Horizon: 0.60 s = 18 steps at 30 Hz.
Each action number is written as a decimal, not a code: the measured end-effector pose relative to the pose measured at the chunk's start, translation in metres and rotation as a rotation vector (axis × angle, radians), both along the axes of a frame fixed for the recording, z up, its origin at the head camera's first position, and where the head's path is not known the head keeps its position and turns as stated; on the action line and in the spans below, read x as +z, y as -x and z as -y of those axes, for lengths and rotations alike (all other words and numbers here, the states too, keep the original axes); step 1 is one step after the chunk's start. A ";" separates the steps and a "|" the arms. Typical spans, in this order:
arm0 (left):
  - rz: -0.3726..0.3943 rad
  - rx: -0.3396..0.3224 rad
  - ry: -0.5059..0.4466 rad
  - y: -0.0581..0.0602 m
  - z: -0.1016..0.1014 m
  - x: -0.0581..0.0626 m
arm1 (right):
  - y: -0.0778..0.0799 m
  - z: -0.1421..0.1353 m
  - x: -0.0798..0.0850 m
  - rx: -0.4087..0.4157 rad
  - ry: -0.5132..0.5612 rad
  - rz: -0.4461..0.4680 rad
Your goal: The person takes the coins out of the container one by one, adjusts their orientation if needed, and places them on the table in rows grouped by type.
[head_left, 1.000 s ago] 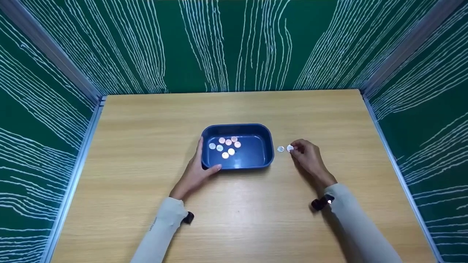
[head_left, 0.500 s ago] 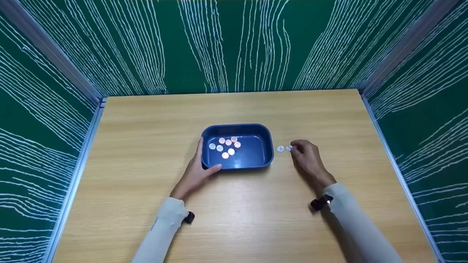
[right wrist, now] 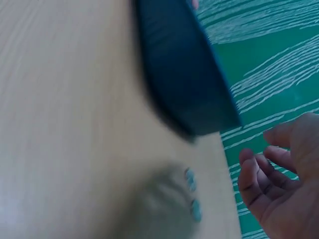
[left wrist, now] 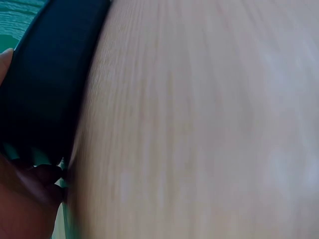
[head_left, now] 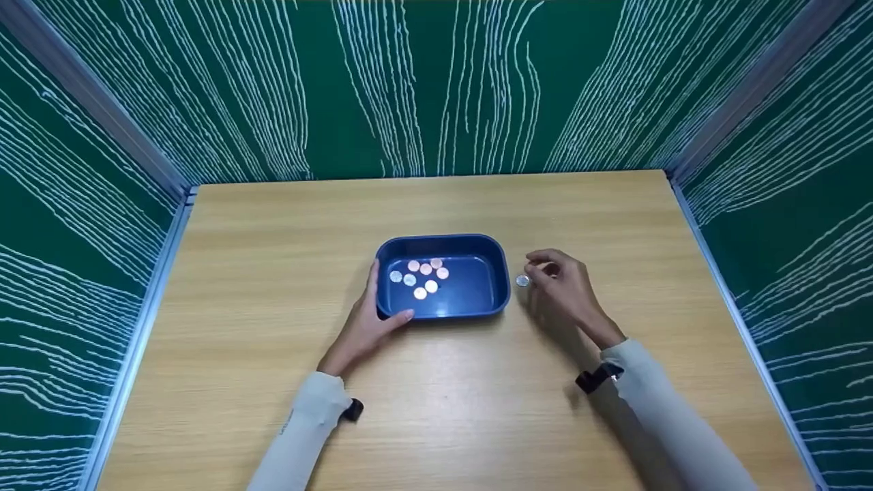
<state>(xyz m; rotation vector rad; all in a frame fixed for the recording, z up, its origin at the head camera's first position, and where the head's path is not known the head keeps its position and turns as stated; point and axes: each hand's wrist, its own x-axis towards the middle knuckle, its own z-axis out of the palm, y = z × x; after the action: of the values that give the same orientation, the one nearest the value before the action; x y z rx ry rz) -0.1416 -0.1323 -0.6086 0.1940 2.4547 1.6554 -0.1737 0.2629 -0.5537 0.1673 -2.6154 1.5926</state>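
My left hand [head_left: 365,320] grips the left end of a dark blue rectangular tray [head_left: 477,315], its thumb over the near rim. In the left wrist view, the tray's dark wall [left wrist: 50,74] stands beside part of that hand. Several silvery and coppery coins [head_left: 420,293] lie flat inside, toward the left. Just right of the tray, my right hand [head_left: 566,283] hovers above the table, fingers loosely bent and nothing seen between them. A silvery coin [head_left: 522,280] shows left of its fingertips. The right wrist view shows two coins [right wrist: 196,210] on the table below; the head view hides one.
The pale wooden table [head_left: 436,402] extends around the tray. Green walls [head_left: 436,88] with white streaky lines stand at the back and both sides. Small black cameras [head_left: 352,410] are strapped to both wrists.
My right hand has risen from the right-hand coin and shifted slightly left, fingers loosening, and now covers that coin in the head view. The left hand and tray hold their place.
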 end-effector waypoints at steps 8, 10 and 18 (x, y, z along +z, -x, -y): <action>-0.001 0.009 -0.003 0.001 0.000 0.005 | 0.011 0.030 0.019 0.090 0.066 0.010; -0.005 0.006 -0.002 0.001 -0.001 0.005 | 0.012 0.038 0.022 0.112 0.030 0.010; -0.034 0.005 0.011 -0.002 -0.001 0.001 | 0.018 0.069 0.020 0.223 -0.023 0.014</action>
<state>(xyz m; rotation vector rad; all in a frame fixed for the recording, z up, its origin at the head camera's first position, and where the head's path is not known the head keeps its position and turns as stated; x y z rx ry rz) -0.1400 -0.1311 -0.6072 0.2159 2.4901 1.6542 -0.1920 0.1944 -0.5340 0.4657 -2.7081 1.6322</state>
